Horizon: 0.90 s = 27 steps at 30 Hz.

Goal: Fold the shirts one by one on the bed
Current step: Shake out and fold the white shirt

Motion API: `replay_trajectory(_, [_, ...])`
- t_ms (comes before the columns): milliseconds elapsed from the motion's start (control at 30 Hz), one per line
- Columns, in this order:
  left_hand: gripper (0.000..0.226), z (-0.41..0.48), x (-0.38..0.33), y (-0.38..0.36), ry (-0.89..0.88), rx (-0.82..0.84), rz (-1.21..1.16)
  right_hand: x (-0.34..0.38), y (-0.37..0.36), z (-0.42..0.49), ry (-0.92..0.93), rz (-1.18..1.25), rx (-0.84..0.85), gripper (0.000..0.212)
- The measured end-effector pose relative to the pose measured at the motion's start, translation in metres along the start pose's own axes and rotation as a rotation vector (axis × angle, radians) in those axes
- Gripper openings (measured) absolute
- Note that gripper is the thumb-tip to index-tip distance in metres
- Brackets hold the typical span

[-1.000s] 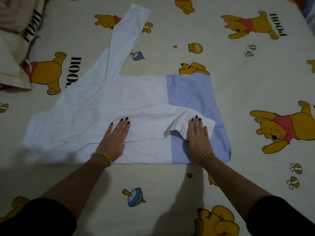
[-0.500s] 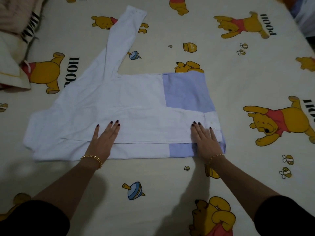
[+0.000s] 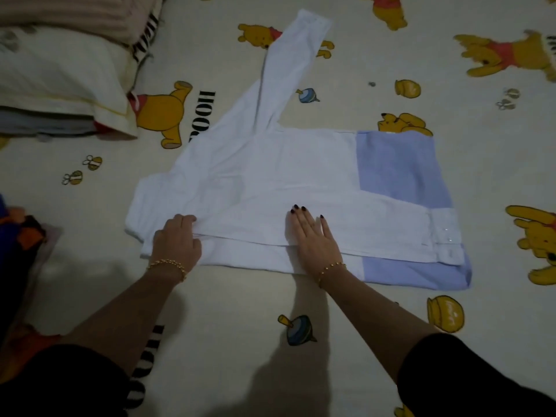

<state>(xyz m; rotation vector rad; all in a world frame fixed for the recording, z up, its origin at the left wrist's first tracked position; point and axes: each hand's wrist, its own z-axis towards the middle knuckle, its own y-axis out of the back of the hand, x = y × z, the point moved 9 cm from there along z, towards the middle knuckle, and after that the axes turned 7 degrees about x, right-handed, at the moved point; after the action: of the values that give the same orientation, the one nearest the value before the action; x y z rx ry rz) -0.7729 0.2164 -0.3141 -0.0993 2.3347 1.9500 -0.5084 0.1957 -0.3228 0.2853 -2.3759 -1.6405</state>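
A white shirt with a light blue lower panel lies flat and sideways on the bed sheet. One sleeve stretches away toward the far side. The other sleeve is folded along the near edge, with its cuff on the blue panel. My left hand is at the shirt's left, shoulder end, fingers curled onto the edge of the folded fabric. My right hand presses flat on the middle of the folded sleeve.
Pillows are stacked at the far left. A dark blue and orange bundle of cloth lies at the left edge. The printed sheet extends around the shirt to the right and on the near side.
The folded sleeve has been smoothed out toward the blue hem. Both hands slid left along it: the left to the shoulder end, now curled, and the right from the cuff to the sleeve's middle.
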Motion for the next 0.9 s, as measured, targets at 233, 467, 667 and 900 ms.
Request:
replay_trajectory(233, [0.009,0.009,0.041,0.006,0.101,0.098,-0.265,0.050,0.002,0.026,0.003,-0.001,0.019,0.066])
replay_trajectory(467, [0.029,0.023,0.049,-0.014,0.073,0.370,-0.374,0.055,-0.009,0.030,-0.056,0.001,0.103,0.067])
replay_trajectory(667, [0.027,0.021,0.052,0.004,0.029,0.344,-0.499,0.057,-0.013,0.029,-0.090,0.018,0.131,0.068])
replay_trajectory(900, [0.022,0.027,0.048,0.028,-0.084,0.074,-0.314,0.060,-0.012,0.028,-0.107,0.059,0.120,0.071])
